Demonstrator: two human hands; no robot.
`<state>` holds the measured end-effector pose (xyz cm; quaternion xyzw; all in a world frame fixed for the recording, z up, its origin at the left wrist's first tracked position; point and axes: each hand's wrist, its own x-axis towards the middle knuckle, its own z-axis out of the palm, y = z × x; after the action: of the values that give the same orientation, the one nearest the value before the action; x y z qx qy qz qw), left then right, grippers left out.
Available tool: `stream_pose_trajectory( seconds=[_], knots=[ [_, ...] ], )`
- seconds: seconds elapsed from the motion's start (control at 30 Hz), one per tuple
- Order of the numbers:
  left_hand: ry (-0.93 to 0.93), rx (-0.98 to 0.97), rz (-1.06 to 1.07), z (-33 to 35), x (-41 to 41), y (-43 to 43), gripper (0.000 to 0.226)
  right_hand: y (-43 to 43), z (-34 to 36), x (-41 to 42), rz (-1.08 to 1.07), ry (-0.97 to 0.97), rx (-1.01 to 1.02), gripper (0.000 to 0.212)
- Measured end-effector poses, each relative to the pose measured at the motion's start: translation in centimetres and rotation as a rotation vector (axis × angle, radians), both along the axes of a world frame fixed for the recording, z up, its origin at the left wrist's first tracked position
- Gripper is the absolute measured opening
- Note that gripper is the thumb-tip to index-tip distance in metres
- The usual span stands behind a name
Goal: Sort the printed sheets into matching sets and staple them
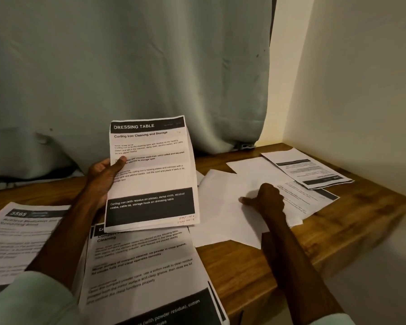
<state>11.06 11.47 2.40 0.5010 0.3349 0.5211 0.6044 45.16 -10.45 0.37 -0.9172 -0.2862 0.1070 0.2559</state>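
Holding sheet (150, 174) raised, thumb on its front: left hand (102, 181) | right hand (265, 200) on blank sheets (220, 207), fingers curled, grip unclear | all over table (244, 273)

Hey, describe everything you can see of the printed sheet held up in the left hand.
The sheet is white paper with a black header band reading DRESSING TABLE, the title Curling Iron Cleaning and Storage, small text blocks and a lower black box with white text. Red handwriting marks its bottom right corner. The left hand holds it raised by its left edge, thumb on the front, over another printed page lying on the wooden table.
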Motion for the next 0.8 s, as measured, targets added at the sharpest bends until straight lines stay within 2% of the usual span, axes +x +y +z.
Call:
stream_pose_trajectory(
  seconds=[0.1,0.23,0.3,0.37,0.43,0.47,0.5,0.57,0.63,0.7,0.73,0.8],
  knots=[
    [0.007,-0.012,-0.024,-0.2,0.1,0.0,0.033,0.1,0.6,0.6,-0.012,0.132,0.072,0.091],
    [-0.010,-0.027,-0.044,-0.1,0.2,-0.3,0.036,0.1,0.3,0.6,-0.050,0.063,0.360,0.062],
    [-0.041,-0.029,-0.053,0.0,0.1,-0.2,0.036,0.0,1.0,-0.6,-0.028,-0.127,0.632,0.046],
    [-0.083,-0.028,-0.065,0.3,-0.2,-0.1,0.034,-0.3,2.2,-2.2,0.045,-0.522,0.973,0.026],
    [-0.157,-0.041,-0.076,0.6,-0.6,-0.1,0.035,-0.8,3.4,-3.8,0.132,-0.889,1.133,0.039],
    [-0.197,-0.050,-0.077,0.8,-0.7,0.0,0.037,-0.8,3.6,-4.2,0.184,-0.990,1.136,0.045],
    [-0.232,-0.053,-0.076,0.8,-1.0,0.1,0.037,-0.7,3.4,-4.4,0.235,-1.036,1.094,0.042],
    [-0.295,-0.062,-0.083,0.8,-1.4,0.4,0.029,-0.5,2.0,-5.0,0.292,-1.025,0.873,0.026],
    [-0.321,-0.083,-0.085,0.9,-1.7,0.6,0.019,-0.4,0.1,-6.1,0.370,-0.781,0.517,0.040],
    [-0.322,-0.080,-0.099,0.9,-1.8,0.6,0.025,-0.6,-1.2,-7.8,0.388,-0.493,0.201,0.043],
    [-0.323,-0.073,-0.112,0.9,-1.7,0.5,0.030,-0.6,-1.5,-8.4,0.399,-0.457,0.072,0.046],
    [-0.322,-0.067,-0.124,0.8,-1.6,0.3,0.035,-0.5,-1.7,-9.0,0.474,-0.563,-0.005,0.047]
  ],
)
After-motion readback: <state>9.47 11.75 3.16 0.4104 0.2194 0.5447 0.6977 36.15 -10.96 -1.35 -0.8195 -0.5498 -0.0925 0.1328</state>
